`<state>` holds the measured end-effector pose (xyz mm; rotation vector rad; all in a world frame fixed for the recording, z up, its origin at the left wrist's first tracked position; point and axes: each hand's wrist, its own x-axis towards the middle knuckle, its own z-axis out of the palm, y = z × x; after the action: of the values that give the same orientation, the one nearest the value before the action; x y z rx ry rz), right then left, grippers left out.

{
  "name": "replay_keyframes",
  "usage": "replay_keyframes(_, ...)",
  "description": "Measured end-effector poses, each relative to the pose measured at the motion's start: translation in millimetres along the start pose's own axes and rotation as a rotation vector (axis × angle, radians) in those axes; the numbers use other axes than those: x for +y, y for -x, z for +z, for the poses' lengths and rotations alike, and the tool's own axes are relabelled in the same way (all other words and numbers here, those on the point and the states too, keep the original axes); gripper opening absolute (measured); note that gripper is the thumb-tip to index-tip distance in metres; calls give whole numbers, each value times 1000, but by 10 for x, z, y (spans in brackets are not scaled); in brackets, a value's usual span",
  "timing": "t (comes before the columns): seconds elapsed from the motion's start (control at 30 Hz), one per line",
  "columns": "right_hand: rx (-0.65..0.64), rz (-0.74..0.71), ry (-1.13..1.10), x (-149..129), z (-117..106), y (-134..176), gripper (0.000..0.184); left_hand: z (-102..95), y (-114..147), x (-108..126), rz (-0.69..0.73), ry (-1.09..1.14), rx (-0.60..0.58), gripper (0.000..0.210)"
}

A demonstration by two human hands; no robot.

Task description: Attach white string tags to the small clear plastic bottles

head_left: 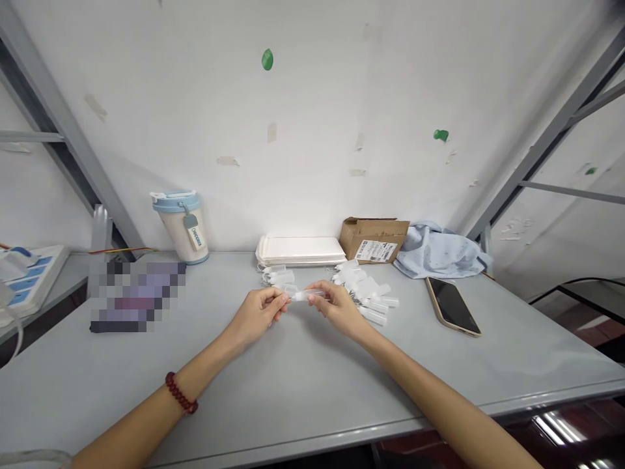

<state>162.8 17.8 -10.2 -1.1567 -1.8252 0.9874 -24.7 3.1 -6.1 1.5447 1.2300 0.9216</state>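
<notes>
A small translucent plastic bottle with a white neck (299, 296) is held level between my two hands above the table. My left hand (260, 314) pinches its neck end with thumb and fingertips, hiding the tip. Around the clear body, the fingers of my right hand (338, 310) are closed. Just behind my left hand lies a small group of similar bottles (279, 277). A larger loose pile of bottles (374, 303) spreads behind and to the right of my right hand, some with thin tips showing.
Against the wall stand a stack of white flat packs (301, 249), a brown cardboard box (374, 240) and a crumpled light-blue cloth (437, 251). A phone (453, 306) lies at right. At left are a lidded cup (183, 228), a blurred item (139, 296) and a power strip (34, 280).
</notes>
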Motion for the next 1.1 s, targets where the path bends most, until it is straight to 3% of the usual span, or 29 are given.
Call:
replay_keyframes(0.73, 68, -94, 148, 32, 76, 67, 18, 24, -5, -121, -20, -38, -54, 32)
replay_keyframes(1.0, 79, -105, 121, -16, 43, 20, 20, -19, -89, -67, -4, 118, 52, 40)
replay_keyframes(1.1, 81, -95, 128, -19, 41, 15, 21, -45, -93, -59, -8, 100, 42, 38)
